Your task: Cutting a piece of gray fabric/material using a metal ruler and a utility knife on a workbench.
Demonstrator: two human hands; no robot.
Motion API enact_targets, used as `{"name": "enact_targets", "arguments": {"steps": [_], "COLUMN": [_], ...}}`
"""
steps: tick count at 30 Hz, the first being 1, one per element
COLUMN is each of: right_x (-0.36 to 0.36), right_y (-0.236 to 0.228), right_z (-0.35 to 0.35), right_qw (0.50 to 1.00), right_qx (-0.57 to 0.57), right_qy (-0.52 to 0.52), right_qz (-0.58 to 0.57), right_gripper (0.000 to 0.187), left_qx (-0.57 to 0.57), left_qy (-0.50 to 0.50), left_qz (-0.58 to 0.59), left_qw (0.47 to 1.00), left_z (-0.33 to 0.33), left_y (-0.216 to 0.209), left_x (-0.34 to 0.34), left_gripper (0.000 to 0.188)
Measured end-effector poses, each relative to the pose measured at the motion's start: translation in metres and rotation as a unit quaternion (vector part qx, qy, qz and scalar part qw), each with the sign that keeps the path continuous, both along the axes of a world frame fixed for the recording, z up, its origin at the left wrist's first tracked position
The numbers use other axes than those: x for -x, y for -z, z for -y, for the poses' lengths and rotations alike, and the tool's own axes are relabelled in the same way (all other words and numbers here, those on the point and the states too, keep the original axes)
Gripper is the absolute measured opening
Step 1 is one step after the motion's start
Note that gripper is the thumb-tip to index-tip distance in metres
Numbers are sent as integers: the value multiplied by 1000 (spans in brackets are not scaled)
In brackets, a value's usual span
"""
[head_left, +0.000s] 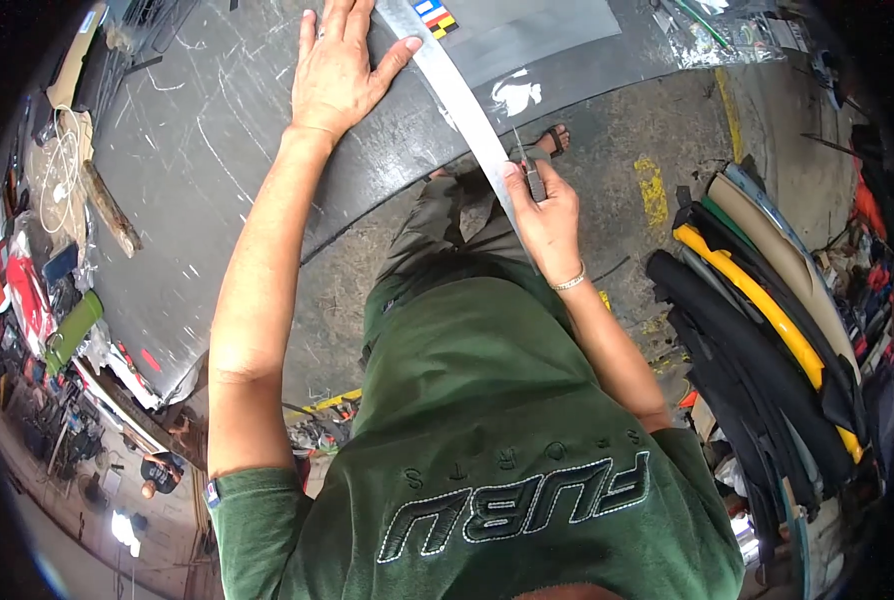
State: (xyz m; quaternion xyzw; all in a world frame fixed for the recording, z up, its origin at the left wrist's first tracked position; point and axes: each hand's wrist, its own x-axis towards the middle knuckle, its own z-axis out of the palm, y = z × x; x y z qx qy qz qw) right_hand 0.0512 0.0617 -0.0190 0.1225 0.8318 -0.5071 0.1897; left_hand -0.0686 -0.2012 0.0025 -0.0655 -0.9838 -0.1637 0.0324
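My left hand (337,85) lies flat on the dark, scratched tabletop (192,160), fingers spread, its thumb touching a long metal ruler (459,103). The ruler runs from the top of the view down past the table's near edge. Its near end is in my right hand (551,228), beyond the edge, with the thumb on the ruler's face. The same hand also holds a utility knife (534,182) with a grey handle, its thin blade pointing away from me. To the right of the ruler lies a grey sheet (547,35), with a small multicoloured patch (434,17) beside it.
Rolls of black, yellow and beige material (767,300) stand on the floor at right. Clear plastic (707,40) lies at the table's far right. Scraps, a white cable (64,165) and a green roll (73,332) clutter the left side. Another person (162,472) is at lower left.
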Motion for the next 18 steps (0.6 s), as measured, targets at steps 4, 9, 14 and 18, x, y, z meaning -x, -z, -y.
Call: {"name": "enact_targets", "arguments": {"steps": [4,9,14,18], "right_x": [-1,6,17,16], "right_y": [2,-2,-17,-14], "right_z": [2,2,12,20], "right_qw": [998,1000,999,994], "right_qx": [-18,10,-13,1], "right_qy": [7,10,6,27], "right_qz": [-60,-13,-44,-106], "right_gripper": [26,25,22,20], "left_qx": [15,5,11,-23], "left_qy": [14,28,29,34], "left_qz": [5,-11,-91,3], "left_qw": [1000,1000,995,999], "left_z": [0,4,7,3], "left_y": [-3,7,24,5], "left_x": [-1,-3,-4,-5], "left_gripper": [89,87,88,83]}}
